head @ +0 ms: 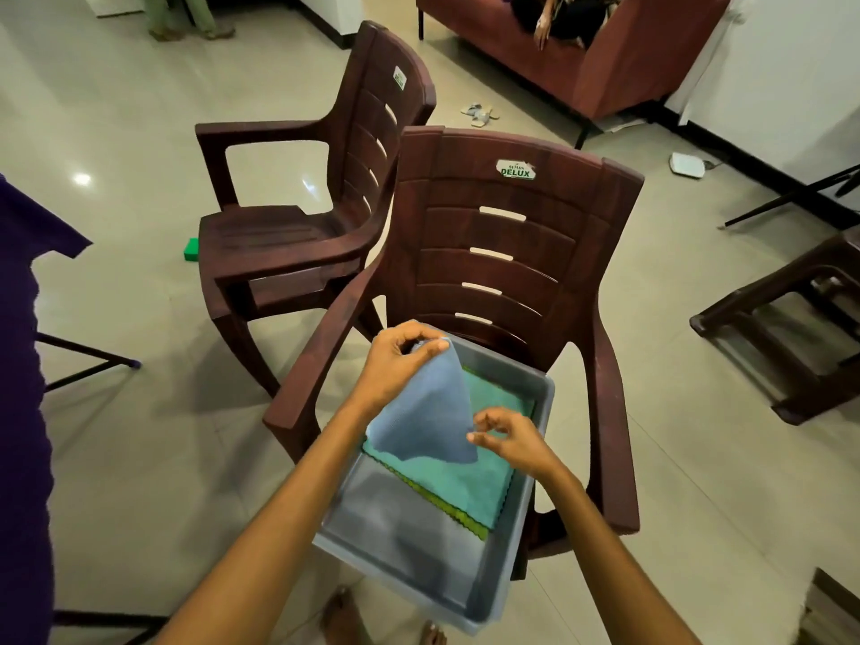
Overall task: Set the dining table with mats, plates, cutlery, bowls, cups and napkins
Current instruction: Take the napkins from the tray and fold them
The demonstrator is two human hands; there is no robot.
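You stand over a dark brown plastic armchair (pixel 507 253) on a pale tiled floor (pixel 116 132), with a second matching chair (pixel 298 211) angled just beside it to the left and a rust-red sofa (pixel 619 62) against the far wall. A purple cloth (pixel 23 365) covers the table edge at far left, and part of another brown chair (pixel 791 328) shows at right.

On the near chair's seat sits a grey plastic bin (pixel 419 551), tilted across the seat with its near end jutting past the front edge. Inside it, toward the chair back, lies a teal cloth (pixel 460 481) on top of a green cloth (pixel 470 521) whose scalloped edge shows beneath it.

Your left hand (pixel 395 365) pinches the top corner of a blue-grey napkin (pixel 428 416) between thumb and curled fingers, lifting it so it hangs in a cone over the bin and above the teal cloth. Your right hand (pixel 507 439) pinches the napkin's lower right corner with thumb and fingertips, the other fingers loosely curled.

A pair of sandals (pixel 479 115) lies near the sofa, a white device (pixel 688 165) by the right wall, and a small green block (pixel 191 250) under the far chair.
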